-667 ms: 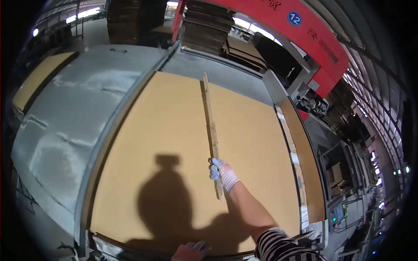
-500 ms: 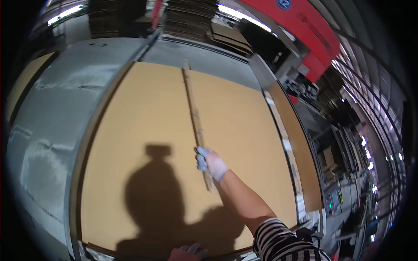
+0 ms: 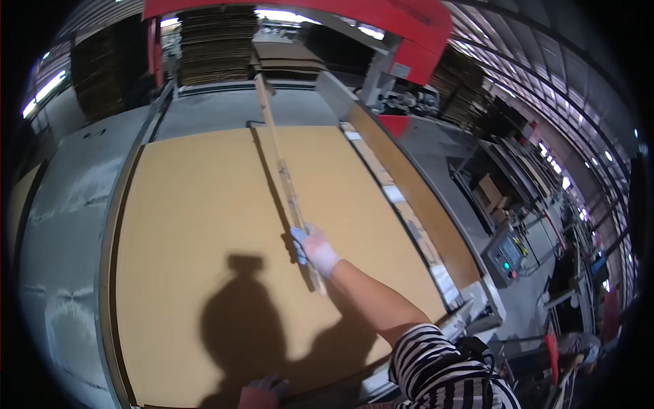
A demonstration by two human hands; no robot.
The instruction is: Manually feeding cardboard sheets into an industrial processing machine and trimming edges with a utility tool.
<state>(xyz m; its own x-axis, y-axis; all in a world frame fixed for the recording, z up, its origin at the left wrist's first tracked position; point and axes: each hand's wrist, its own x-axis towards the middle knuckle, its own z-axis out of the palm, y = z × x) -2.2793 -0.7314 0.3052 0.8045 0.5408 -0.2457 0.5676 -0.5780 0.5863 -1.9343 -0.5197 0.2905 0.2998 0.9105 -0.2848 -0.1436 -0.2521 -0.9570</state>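
Note:
A long, narrow wooden stick [image 3: 286, 180] slants over a large tan cardboard sheet [image 3: 184, 198]. My right hand [image 3: 313, 249], in a whitish glove, is wrapped round the stick close to its near end. The stick is lifted off the sheet; its shadow falls apart from it, to the left. Its far end reaches past the sheet's far edge. At the bottom edge of the head view, my left hand [image 3: 264, 393] is partly cut off and in shade. Its gloved fingers appear stretched out at the sheet's near edge, and nothing shows in them.
A grey metal surface [image 3: 61, 225] lies left of the sheet. A brown side board [image 3: 415, 198] runs along the right. Stacks of cardboard [image 3: 216, 48] stand behind, under a red machine beam [image 3: 415, 31]. A control box [image 3: 505, 258] is at the right.
The stick has been raised off the sheet, and its shadow has separated from it. My right hand still grips it. The whole view has shifted, showing more on the right.

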